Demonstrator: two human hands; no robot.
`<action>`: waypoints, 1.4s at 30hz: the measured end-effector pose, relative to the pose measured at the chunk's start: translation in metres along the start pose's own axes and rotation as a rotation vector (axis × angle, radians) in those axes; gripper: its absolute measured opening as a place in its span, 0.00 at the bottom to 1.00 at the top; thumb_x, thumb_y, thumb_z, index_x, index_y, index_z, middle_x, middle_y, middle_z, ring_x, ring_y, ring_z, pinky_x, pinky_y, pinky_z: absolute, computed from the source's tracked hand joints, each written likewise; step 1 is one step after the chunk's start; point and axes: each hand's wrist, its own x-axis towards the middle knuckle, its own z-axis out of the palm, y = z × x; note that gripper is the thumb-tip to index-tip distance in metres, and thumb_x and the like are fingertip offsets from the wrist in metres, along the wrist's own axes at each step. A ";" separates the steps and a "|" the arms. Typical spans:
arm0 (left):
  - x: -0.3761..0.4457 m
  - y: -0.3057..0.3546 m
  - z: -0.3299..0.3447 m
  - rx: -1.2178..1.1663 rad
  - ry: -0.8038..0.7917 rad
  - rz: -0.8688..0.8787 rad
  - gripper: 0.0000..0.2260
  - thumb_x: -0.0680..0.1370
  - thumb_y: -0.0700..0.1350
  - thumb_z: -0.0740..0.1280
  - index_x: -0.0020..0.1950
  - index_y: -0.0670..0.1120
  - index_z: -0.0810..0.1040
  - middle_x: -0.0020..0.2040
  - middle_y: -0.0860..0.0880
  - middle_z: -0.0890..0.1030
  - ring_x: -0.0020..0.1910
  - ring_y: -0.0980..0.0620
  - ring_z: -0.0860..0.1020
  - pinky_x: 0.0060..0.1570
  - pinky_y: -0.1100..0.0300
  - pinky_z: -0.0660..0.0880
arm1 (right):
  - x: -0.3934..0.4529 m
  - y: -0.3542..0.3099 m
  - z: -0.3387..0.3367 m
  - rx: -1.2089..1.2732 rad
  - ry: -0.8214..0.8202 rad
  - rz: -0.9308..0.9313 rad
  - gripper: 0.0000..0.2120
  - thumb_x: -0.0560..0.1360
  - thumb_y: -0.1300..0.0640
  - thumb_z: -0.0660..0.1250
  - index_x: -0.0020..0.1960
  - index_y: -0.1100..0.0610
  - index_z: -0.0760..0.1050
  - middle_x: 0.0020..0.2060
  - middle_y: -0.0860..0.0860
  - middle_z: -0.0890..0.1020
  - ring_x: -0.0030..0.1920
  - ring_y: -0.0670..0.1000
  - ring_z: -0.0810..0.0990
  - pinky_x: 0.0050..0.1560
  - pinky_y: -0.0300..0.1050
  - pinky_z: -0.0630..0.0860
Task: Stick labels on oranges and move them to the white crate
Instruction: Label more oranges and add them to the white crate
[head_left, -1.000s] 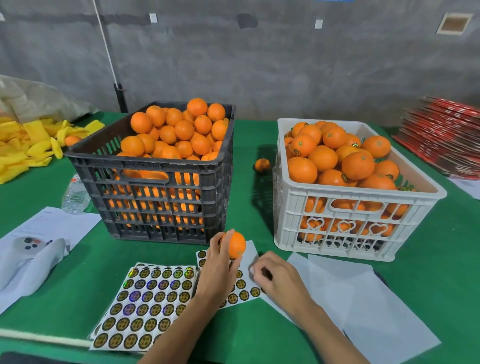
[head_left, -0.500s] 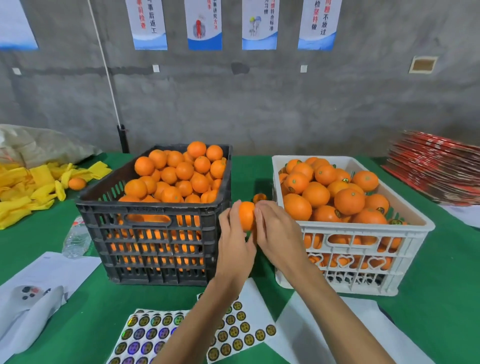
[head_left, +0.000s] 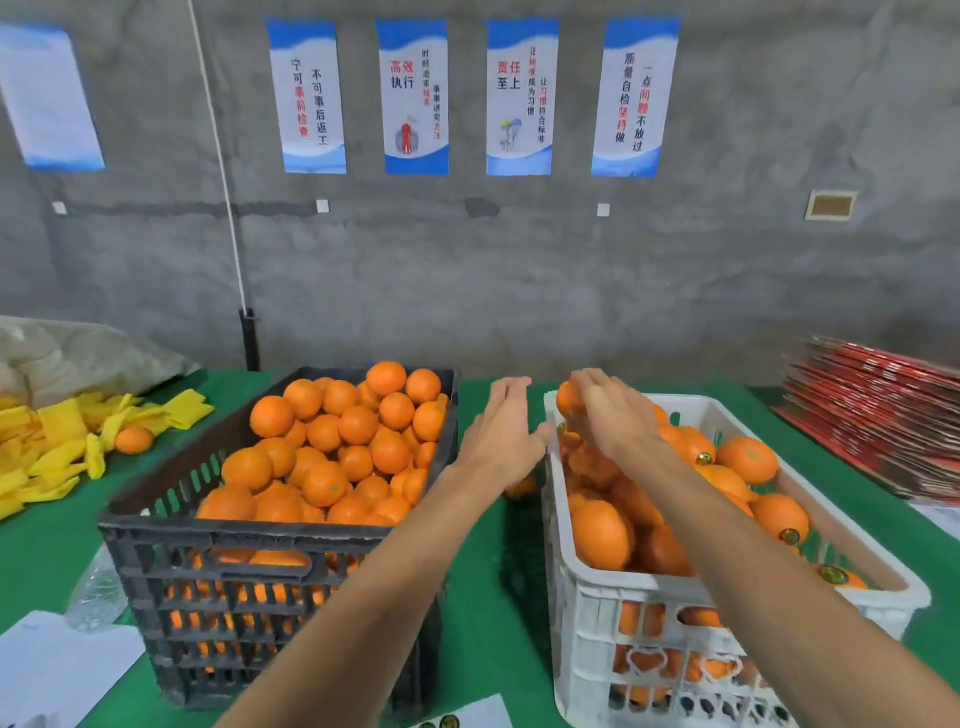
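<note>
Two crates stand side by side on the green table (head_left: 483, 597): a black crate (head_left: 249, 545) heaped with oranges and a white crate (head_left: 727, 603), also well filled. Right hand (head_left: 615, 415) grips an orange (head_left: 569, 399) above the white crate's far-left corner. Left hand (head_left: 501, 434) hovers between the crates, fingers spread, holding nothing.
</note>
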 end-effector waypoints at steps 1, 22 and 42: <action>0.010 -0.008 -0.007 0.057 0.008 -0.007 0.28 0.82 0.51 0.67 0.79 0.48 0.61 0.77 0.47 0.63 0.72 0.42 0.71 0.68 0.45 0.71 | 0.010 0.005 0.007 -0.041 -0.035 -0.018 0.28 0.79 0.51 0.69 0.76 0.54 0.64 0.73 0.52 0.71 0.68 0.58 0.73 0.62 0.52 0.73; -0.028 -0.237 -0.144 0.748 -0.382 -0.739 0.29 0.77 0.44 0.71 0.75 0.49 0.65 0.80 0.42 0.51 0.79 0.32 0.47 0.70 0.33 0.64 | 0.049 -0.057 0.013 -0.137 -0.001 -0.144 0.15 0.82 0.51 0.57 0.59 0.55 0.79 0.56 0.55 0.81 0.58 0.58 0.78 0.55 0.51 0.76; -0.039 -0.177 -0.151 0.256 0.277 -0.407 0.33 0.72 0.52 0.76 0.71 0.43 0.67 0.64 0.39 0.73 0.60 0.36 0.76 0.57 0.47 0.75 | -0.047 -0.136 -0.003 0.433 0.064 -0.263 0.15 0.84 0.51 0.59 0.67 0.50 0.77 0.63 0.49 0.80 0.62 0.54 0.76 0.57 0.51 0.76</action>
